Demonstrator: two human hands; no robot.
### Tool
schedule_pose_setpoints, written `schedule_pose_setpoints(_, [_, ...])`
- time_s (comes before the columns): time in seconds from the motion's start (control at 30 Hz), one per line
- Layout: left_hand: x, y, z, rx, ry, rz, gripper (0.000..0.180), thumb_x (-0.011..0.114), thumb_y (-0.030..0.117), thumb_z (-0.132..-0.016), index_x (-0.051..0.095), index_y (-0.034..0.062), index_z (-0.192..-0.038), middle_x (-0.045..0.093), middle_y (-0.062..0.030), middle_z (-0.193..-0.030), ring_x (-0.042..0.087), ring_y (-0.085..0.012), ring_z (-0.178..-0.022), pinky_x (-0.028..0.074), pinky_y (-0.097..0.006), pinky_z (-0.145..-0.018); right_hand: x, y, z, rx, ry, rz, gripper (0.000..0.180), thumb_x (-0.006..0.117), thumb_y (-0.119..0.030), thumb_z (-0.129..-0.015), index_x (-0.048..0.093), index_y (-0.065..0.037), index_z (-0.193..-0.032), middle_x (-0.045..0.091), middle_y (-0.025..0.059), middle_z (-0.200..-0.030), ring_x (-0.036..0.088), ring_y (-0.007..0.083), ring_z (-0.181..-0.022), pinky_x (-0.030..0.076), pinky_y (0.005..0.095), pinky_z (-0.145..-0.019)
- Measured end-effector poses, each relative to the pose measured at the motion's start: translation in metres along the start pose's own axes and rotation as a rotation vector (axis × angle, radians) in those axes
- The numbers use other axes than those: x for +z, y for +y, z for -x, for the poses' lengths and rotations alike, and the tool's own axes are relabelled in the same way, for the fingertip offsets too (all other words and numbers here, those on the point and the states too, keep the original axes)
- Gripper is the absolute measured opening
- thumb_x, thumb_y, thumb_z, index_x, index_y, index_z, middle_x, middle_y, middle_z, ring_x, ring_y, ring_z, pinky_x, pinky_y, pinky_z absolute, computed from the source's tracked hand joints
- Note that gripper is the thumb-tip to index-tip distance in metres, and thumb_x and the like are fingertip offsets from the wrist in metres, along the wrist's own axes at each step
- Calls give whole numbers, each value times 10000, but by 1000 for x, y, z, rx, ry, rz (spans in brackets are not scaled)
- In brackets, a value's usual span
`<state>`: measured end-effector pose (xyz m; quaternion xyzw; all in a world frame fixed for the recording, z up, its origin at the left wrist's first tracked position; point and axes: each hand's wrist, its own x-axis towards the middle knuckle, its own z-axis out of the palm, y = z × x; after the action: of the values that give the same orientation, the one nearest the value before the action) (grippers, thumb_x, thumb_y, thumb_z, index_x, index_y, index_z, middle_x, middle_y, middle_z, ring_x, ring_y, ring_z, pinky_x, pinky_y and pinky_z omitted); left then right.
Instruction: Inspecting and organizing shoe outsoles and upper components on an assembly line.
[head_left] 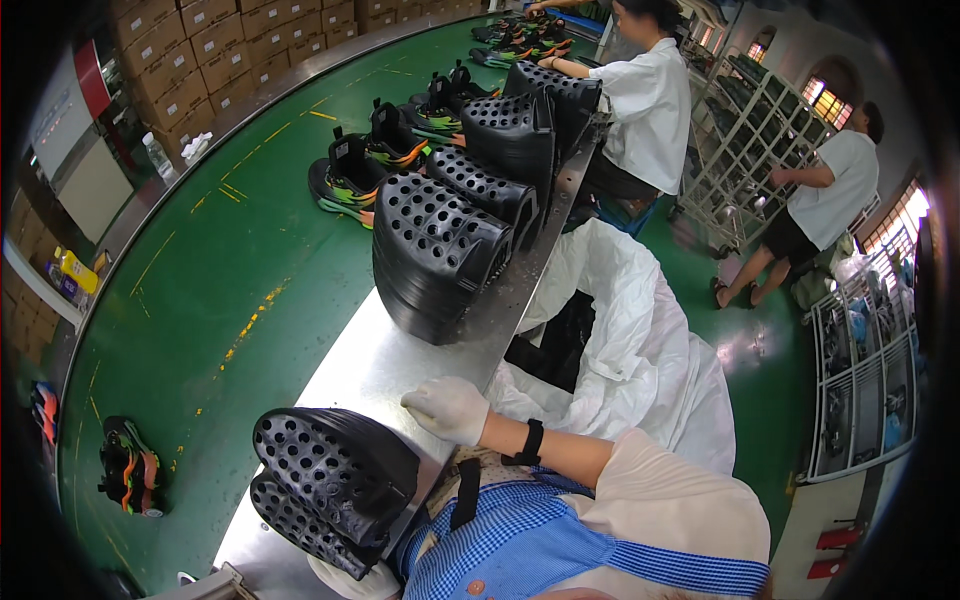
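A stack of nested black moulded pieces with round holes [335, 460] lies on the near end of the metal bench [345, 370]. My left hand [352, 582], in a white glove, shows only in part against the low side of that stack, its fingers hidden. My right hand [448, 410], also gloved, rests at the bench's right edge, beyond the near stack. Its fingers are curled in, and nothing shows in them. Farther along the bench stands a taller stack of the same perforated black pieces [440, 250], apart from my right hand, with more stacks behind it.
A white sack [660, 350] stands open right of the bench, with black material inside. Black shoes with bright soles [350, 175] line the green belt or surface [250, 250] to the left. One person [645, 110] works ahead; another [835, 190] stands near wheeled racks [755, 150].
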<state>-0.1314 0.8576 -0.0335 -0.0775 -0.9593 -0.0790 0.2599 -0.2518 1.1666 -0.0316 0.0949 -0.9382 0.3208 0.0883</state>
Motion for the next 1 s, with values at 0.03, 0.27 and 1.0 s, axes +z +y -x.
schedule_pose_setpoints(0.03, [-1,1,-2,5,-21,-10,354,668,146,-920,643,-54,-1210,652,-292,-1207,628,-487,-1090,500,-551,-992,0,0,0,0,3,1,149,567,-182,-892,638,-68,-828,637,164,-744,652,367,-764,516,496,-695])
schedule_pose_setpoints(0.27, [1,1,0,-16,-80,-36,371,648,185,-938,642,-49,-1225,648,-286,-1221,622,-487,-1101,490,-549,-1002,-2,2,-1,8,-9,22,146,572,-185,-888,651,-72,-841,641,159,-743,655,359,-764,517,490,-692])
schedule_pose_setpoints(1.0, [-1,16,-19,13,-65,-8,370,640,157,-936,655,15,-1277,662,-220,-1257,639,-443,-1103,513,-514,-976,-1,12,-4,0,18,23,142,581,-185,-888,661,-76,-845,640,153,-736,656,353,-760,518,485,-695])
